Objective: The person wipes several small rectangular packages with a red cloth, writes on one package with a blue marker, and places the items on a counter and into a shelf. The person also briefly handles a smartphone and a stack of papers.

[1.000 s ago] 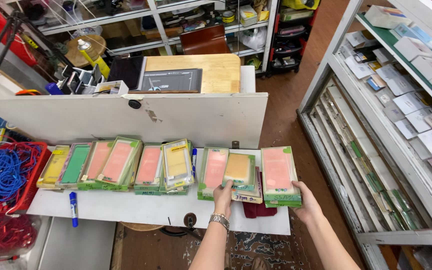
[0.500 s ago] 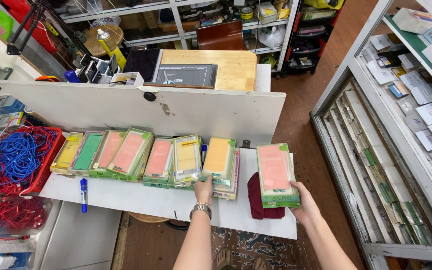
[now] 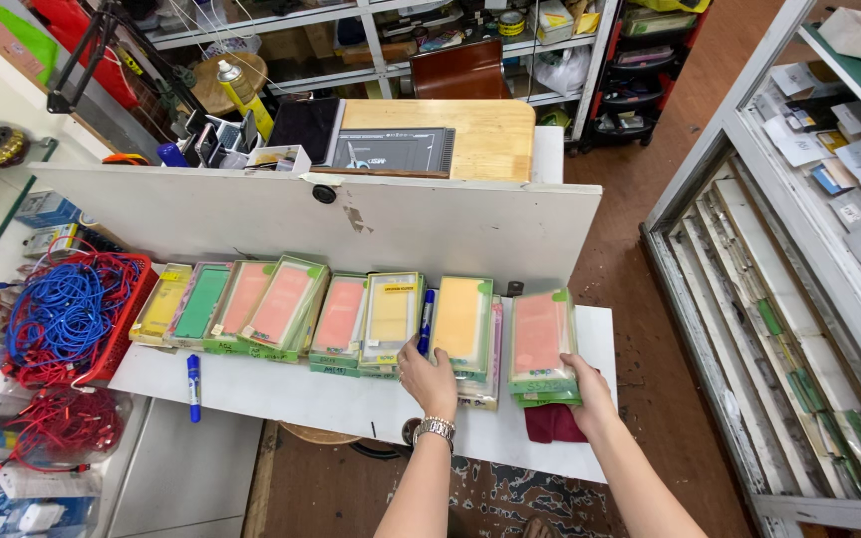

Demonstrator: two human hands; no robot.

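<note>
Gripping packaged phone cases, left hand (image 3: 430, 377) holds the orange pack (image 3: 461, 321), right hand (image 3: 587, 391) the pink stack (image 3: 542, 337).

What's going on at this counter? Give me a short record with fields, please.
Place: white counter in a shop with shelves
Left hand: on the orange-yellow packaged case
Right hand: holding a stack of pink packaged cases
Row: more packaged cases leaning against a white board
Nearby: blue marker, red basket of blue cables, dark red cloth
</note>
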